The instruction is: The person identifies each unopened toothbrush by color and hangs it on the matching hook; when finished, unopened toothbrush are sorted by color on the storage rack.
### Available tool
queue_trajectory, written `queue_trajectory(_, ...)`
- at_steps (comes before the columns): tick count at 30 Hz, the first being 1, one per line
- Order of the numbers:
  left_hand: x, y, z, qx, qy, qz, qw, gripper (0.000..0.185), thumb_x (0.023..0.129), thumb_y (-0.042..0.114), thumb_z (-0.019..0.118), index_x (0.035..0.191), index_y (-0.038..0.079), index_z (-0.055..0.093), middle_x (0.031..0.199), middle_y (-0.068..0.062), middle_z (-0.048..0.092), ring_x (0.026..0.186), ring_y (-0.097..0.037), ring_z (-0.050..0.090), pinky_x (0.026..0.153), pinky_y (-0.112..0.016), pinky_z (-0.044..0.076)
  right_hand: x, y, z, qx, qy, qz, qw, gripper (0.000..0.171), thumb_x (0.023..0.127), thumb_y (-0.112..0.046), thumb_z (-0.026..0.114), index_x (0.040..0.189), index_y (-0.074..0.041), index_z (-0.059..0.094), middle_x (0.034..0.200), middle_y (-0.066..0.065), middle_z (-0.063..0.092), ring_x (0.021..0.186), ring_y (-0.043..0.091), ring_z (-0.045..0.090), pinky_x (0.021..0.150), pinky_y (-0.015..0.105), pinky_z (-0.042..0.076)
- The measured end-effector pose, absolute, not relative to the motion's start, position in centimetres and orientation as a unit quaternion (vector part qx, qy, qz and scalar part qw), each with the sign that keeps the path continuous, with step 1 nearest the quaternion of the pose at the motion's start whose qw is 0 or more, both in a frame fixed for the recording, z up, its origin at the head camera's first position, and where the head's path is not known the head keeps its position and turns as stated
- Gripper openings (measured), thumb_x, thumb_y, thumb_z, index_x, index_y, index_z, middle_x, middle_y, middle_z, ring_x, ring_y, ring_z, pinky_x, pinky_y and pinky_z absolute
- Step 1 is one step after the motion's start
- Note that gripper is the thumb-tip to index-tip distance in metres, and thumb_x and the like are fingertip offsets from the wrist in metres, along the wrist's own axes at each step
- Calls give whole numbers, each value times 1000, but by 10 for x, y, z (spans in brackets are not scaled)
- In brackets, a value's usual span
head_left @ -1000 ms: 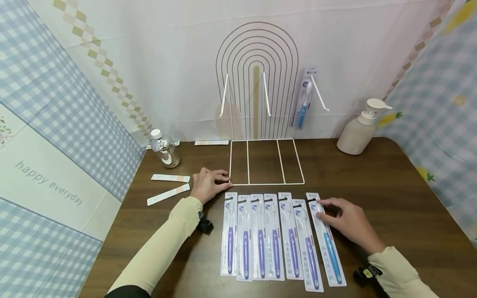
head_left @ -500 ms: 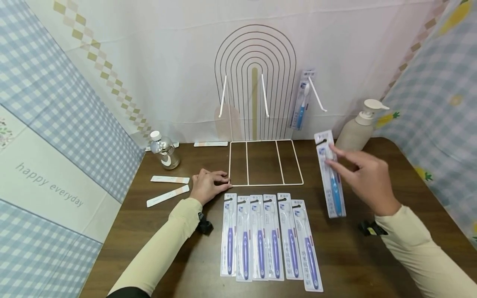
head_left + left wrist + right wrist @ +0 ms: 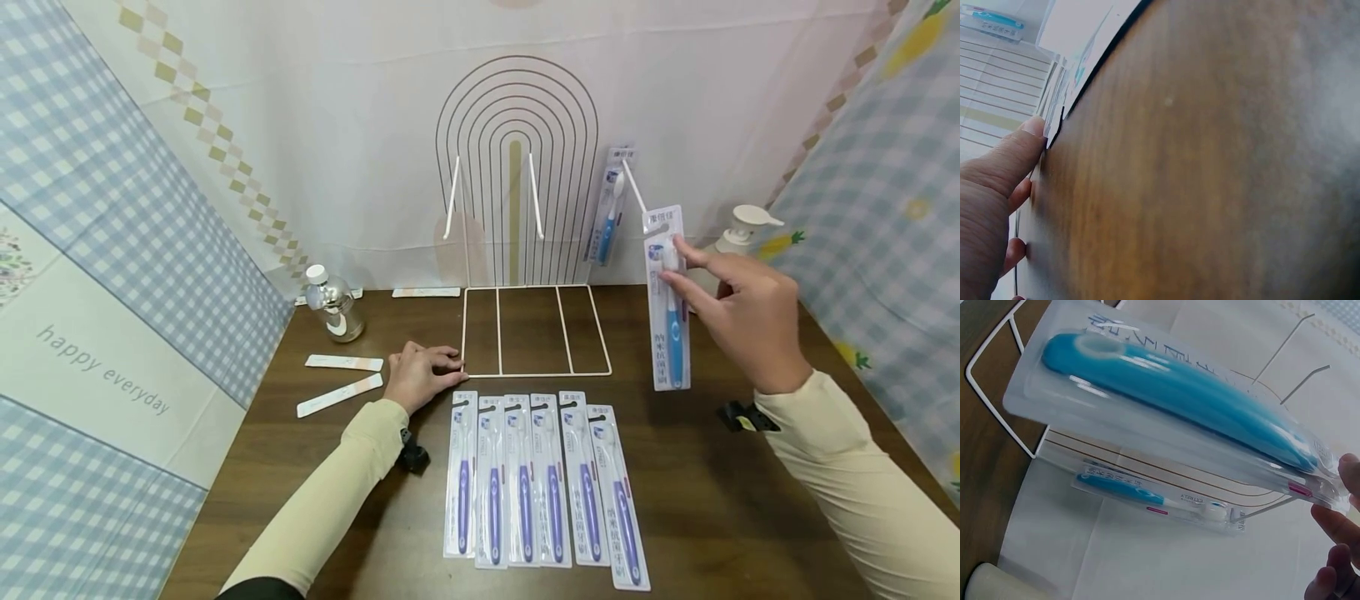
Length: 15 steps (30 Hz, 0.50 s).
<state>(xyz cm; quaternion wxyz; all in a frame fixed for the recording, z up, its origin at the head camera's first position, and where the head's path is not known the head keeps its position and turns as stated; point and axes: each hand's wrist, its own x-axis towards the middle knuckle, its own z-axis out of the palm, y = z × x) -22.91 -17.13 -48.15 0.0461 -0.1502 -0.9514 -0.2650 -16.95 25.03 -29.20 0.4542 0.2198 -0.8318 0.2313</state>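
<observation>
My right hand [image 3: 742,308] pinches a packaged blue toothbrush [image 3: 667,333] by its right edge, upright above the table. The pack's top overlaps the tip of the right white hook [image 3: 633,185] in the head view. Another packaged blue toothbrush [image 3: 609,208] hangs further back on that hook; the right wrist view shows this hanging toothbrush [image 3: 1160,499] behind the held one. My left hand [image 3: 422,375] rests on the table, thumb and fingers at the front left corner of the white wire rack [image 3: 555,375]. Several packaged purple toothbrushes [image 3: 525,483] lie in a row before the rack.
Two more white hooks, a left one [image 3: 452,200] and a middle one [image 3: 536,200], jut forward bare. A pump bottle [image 3: 738,229] stands behind my right hand. To the left are a clear bottle [image 3: 337,312] and paper sachets [image 3: 341,394].
My right hand has lifted the blue toothbrush pack from the right end of the row and carried it up and away to the right hook. The left hand stays at the rack corner.
</observation>
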Motion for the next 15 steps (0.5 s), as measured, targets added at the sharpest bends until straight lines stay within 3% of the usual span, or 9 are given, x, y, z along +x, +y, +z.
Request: queue_trajectory(15, -229, -172, -482, -149, -952, -262, 42, 24, 89, 46, 85, 108, 31, 86, 134, 15, 71, 106, -22, 52, 94, -53, 31, -221, 244, -313, 178, -835, 307, 421, 42, 85, -12, 91, 124, -8, 79, 103, 14, 80, 53, 0, 40, 55, 14, 30)
